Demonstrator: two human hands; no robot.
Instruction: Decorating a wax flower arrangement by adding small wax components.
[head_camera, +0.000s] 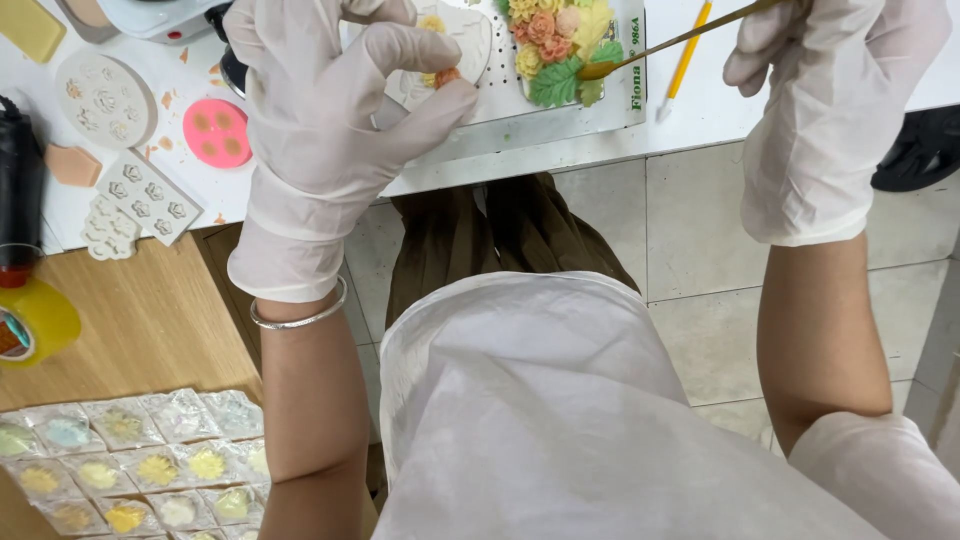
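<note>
Both hands wear white gloves. My left hand (335, 95) pinches a small orange-yellow flower piece (443, 76) between thumb and fingers, over a white oval mould (470, 35). My right hand (820, 60) grips a thin gold spatula (670, 43) whose tip rests by a green leaf (555, 83) on a cluster of small yellow, orange and green flowers (555, 35). The cluster lies on a white perforated tray (560, 110) at the table edge.
Left on the white table (620, 145) lie a pink round mould (216, 132), a white round mould (104, 98) and white flower moulds (150, 195). A wooden stool (140, 320) holds yellow tape (35, 320) and several bagged flower pieces (130, 460). Tiled floor (700, 240) lies below.
</note>
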